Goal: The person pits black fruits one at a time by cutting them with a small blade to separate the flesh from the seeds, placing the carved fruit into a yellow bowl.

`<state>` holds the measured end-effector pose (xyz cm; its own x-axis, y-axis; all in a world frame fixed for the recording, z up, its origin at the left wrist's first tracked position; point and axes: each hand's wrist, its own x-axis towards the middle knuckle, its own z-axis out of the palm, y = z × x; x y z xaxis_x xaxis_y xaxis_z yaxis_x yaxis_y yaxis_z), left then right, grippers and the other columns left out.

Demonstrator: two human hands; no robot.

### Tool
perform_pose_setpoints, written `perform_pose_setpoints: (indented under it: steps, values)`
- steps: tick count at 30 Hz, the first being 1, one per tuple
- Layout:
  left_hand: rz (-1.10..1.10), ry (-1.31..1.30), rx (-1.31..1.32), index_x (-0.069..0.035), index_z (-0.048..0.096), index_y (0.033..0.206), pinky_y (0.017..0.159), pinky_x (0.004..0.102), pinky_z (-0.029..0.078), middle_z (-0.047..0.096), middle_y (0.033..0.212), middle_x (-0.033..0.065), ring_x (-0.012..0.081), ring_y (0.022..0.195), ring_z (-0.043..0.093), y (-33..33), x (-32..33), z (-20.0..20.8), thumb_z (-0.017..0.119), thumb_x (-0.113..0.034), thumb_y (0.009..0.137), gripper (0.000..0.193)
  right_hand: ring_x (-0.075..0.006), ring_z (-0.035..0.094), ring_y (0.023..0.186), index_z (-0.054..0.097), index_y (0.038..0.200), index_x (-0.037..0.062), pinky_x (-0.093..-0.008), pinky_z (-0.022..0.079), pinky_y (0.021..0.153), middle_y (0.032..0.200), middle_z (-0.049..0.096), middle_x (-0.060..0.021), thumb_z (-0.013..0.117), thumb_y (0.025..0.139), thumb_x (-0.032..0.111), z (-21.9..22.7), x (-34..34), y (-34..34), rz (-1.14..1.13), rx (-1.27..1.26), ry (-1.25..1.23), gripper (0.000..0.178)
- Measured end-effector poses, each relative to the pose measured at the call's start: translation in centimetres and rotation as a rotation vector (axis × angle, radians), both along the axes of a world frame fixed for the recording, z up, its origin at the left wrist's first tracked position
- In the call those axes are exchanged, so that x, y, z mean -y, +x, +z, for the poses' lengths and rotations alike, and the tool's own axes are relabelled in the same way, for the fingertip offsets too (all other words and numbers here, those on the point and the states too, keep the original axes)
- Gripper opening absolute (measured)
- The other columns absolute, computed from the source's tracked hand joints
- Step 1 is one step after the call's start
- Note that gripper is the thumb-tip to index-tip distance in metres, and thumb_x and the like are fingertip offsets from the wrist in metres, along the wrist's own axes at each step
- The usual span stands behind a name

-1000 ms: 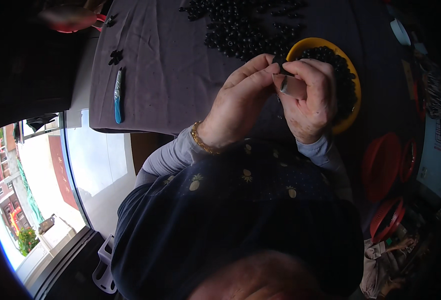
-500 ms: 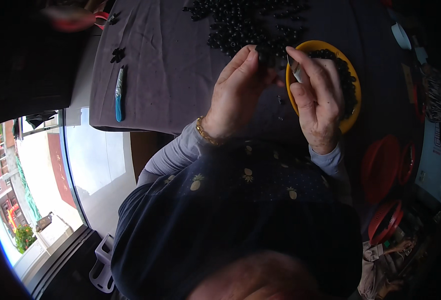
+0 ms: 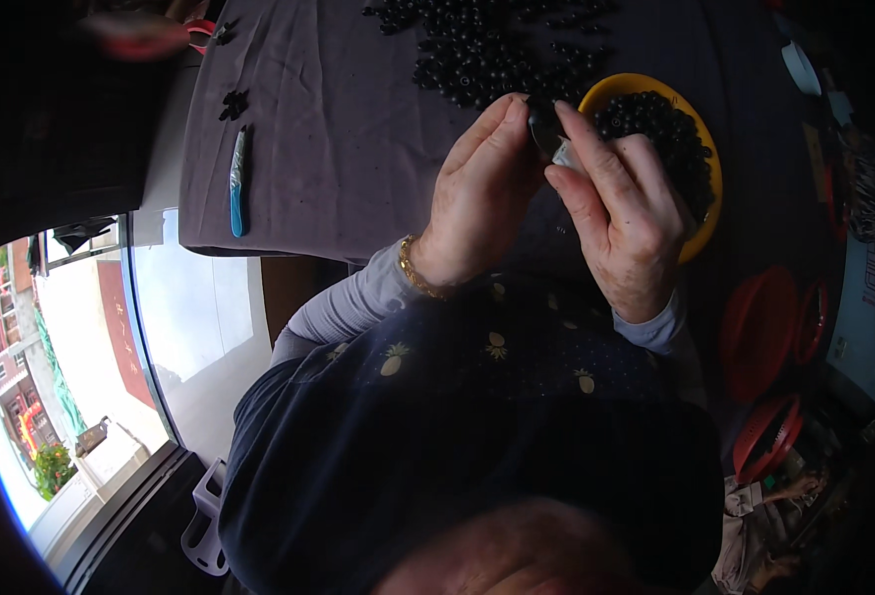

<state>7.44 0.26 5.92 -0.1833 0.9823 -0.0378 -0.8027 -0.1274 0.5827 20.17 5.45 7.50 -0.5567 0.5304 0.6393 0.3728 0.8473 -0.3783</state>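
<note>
My left hand (image 3: 482,188), a gold bracelet at its wrist, pinches a small black piece (image 3: 539,107) whose shape is mostly hidden by the fingers. In my right hand (image 3: 626,203) is a small knife (image 3: 562,154) with a whitish grip, its dark blade against the black piece. Just beyond both hands lies a heap of small round black pieces (image 3: 467,69), several with holes. A yellow bowl (image 3: 715,183), partly covered by my right hand, holds more such pieces.
A dark cloth (image 3: 308,149) covers the table. To the left lie a slim blue-handled tool (image 3: 238,188) and a small black cluster (image 3: 235,104). Red baskets (image 3: 759,332) stand at the right, below table level. A bright window (image 3: 80,347) is at the left.
My right hand has moved left and slightly down, off the bowl's middle, bringing the knife to the black piece. More of the bowl's contents shows. The left hand has shifted slightly right.
</note>
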Motion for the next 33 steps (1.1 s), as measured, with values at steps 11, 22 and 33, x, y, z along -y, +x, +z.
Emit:
perform_pose_setpoints:
  steps: [11, 22, 33]
  values:
    - [0.023, 0.006, -0.126, -0.009, 0.054, 0.098, 0.077, 0.023, 0.044, 0.054, 0.088, -0.0035, 0.005, 0.081, 0.05, -0.1, 0.2, -0.1, 0.042, -0.021, 0.099, 0.017, -0.0129, 0.054, 0.061, 0.065, 0.113, 0.01, -0.026, 0.048, 0.054, 0.072, 0.05, -0.0006, 0.075, 0.075, 0.019, -0.2, 0.1, -0.1, 0.013, -0.032, -0.006, 0.041]
    - [-0.065, 0.007, 0.067, -0.009, 0.052, 0.104, 0.078, 0.0238, 0.043, 0.056, 0.094, -0.0019, 0.0065, 0.085, 0.051, 0.0, 0.8, 0.4, 0.039, -0.021, 0.1, 0.018, -0.0139, 0.055, 0.063, 0.065, 0.114, 0.008, -0.0257, 0.048, 0.054, 0.073, 0.052, -0.0017, 0.075, 0.074, 0.014, -0.1, 0.6, 0.0, 0.027, -0.065, -0.006, 0.042]
    - [-0.019, 0.016, 0.004, -0.006, 0.051, 0.105, 0.079, 0.0253, 0.042, 0.052, 0.093, 0.0004, 0.008, 0.083, 0.047, 0.9, 1.1, 0.8, 0.037, -0.023, 0.1, 0.022, -0.0104, 0.055, 0.065, 0.064, 0.113, 0.004, -0.0234, 0.047, 0.054, 0.076, 0.055, -0.0028, 0.069, 0.079, 0.003, 1.0, 0.8, -0.1, 0.017, -0.089, -0.161, 0.034]
